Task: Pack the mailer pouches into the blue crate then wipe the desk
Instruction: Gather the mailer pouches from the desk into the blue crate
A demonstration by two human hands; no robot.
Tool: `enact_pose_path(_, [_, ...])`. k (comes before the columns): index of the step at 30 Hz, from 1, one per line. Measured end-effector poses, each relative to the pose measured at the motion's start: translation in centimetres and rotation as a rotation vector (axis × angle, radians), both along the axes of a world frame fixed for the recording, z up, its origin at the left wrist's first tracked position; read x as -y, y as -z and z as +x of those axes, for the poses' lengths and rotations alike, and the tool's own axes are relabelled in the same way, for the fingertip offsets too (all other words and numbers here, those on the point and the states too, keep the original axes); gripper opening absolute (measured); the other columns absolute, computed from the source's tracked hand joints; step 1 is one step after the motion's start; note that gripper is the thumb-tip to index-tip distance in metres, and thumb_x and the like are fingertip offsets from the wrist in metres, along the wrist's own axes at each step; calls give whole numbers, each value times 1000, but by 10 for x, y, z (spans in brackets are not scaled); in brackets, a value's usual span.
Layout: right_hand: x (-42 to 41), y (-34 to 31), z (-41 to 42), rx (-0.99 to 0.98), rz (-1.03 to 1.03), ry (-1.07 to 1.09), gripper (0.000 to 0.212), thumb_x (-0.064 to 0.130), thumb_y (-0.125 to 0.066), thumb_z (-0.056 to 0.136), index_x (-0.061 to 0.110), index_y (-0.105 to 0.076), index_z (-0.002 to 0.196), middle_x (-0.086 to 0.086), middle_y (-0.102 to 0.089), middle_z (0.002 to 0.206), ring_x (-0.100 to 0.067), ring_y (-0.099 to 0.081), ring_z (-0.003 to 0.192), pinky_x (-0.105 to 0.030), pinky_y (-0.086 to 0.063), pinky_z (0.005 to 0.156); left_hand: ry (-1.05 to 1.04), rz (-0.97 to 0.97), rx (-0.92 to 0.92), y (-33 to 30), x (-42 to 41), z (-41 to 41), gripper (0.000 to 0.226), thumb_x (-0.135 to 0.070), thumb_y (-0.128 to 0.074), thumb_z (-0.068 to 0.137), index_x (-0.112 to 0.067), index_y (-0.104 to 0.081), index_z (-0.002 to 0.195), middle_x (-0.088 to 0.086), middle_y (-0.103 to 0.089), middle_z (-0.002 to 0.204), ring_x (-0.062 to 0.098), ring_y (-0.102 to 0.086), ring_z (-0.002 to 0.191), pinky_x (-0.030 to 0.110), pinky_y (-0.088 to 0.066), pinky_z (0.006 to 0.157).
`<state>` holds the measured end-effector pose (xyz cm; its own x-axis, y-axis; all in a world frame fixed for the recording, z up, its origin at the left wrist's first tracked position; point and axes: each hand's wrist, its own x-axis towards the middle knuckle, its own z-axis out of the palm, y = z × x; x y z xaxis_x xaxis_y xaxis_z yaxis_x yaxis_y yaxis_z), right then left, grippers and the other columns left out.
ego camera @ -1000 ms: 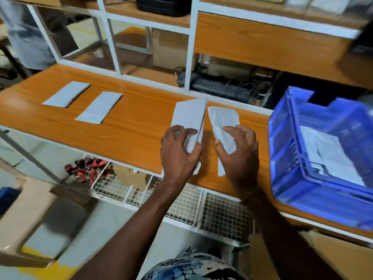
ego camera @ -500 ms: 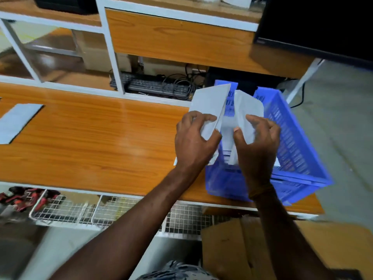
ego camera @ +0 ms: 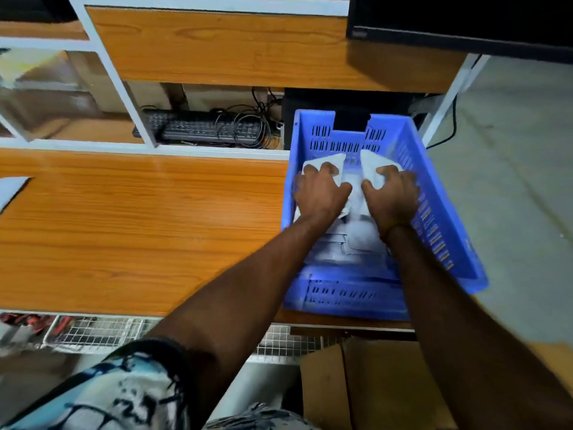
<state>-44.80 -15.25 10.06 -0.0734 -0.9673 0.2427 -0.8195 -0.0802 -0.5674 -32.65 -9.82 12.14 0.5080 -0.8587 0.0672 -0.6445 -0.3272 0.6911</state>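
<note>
The blue crate (ego camera: 440, 212) stands at the right end of the wooden desk (ego camera: 139, 231). Both my hands are down inside it. My left hand (ego camera: 319, 193) grips a white mailer pouch (ego camera: 336, 161) and my right hand (ego camera: 392, 197) grips another white mailer pouch (ego camera: 370, 164); only their far corners show past my fingers. More white pouches (ego camera: 347, 243) lie on the crate floor beneath my wrists. A corner of one more pouch (ego camera: 11, 189) lies on the desk at the far left edge.
A black keyboard (ego camera: 201, 130) with tangled cables sits in the shelf opening behind the desk. A dark monitor (ego camera: 459, 23) hangs at top right. Wire baskets (ego camera: 102, 332) and a cardboard box (ego camera: 372, 383) sit below the desk's front edge.
Both hands carried the two pouches from the desk to the right, over the crate's rim and down into it. The view swung right with them.
</note>
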Motion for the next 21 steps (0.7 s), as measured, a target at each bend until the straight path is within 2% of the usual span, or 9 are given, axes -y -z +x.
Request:
enact_pose_path(6, [18,23,7,-183,195,-75,44,46,-61,87,24,-59,125,-16,-42,134,-42,-44,121,-48,-41,96,48,226,98,36,16,1,49,-38,-63,85,-21,-56,130,12,-40,138,35,-39,129,45,-40,100])
enact_pose_path(9, [20,33,8,-159,280,-138,44,50,-58,90,25,-59,126,-16,-40,137,-42,-42,125,-49,-39,100,102,319,125,42,20,1,50,-39,-60,88,-19,-54,134,13,-40,140,35,-39,131,46,-37,104])
enact_pose_path(12, [19,35,6,-137,331,-176,46,54,-52,93,27,-58,129,-15,-39,140,-43,-41,127,-52,-34,105,114,353,96,46,22,7,44,-30,-53,93,-18,-54,135,14,-40,141,36,-43,130,42,-37,105])
enact_pose_path(17, [5,11,12,29,146,-107,33,41,-54,96,22,-66,121,-19,-49,128,-44,-51,118,-50,-42,99,133,208,4,33,13,19,40,-15,-50,92,-16,-58,131,19,-47,137,37,-49,126,37,-37,107])
enact_pose_path(21, [-28,-12,30,268,-121,-165,27,24,-61,91,15,-69,115,-14,-60,118,-30,-57,111,-34,-44,96,194,-135,-41,-3,-21,38,32,-15,-57,90,-16,-68,120,11,-62,126,25,-53,121,28,-36,100])
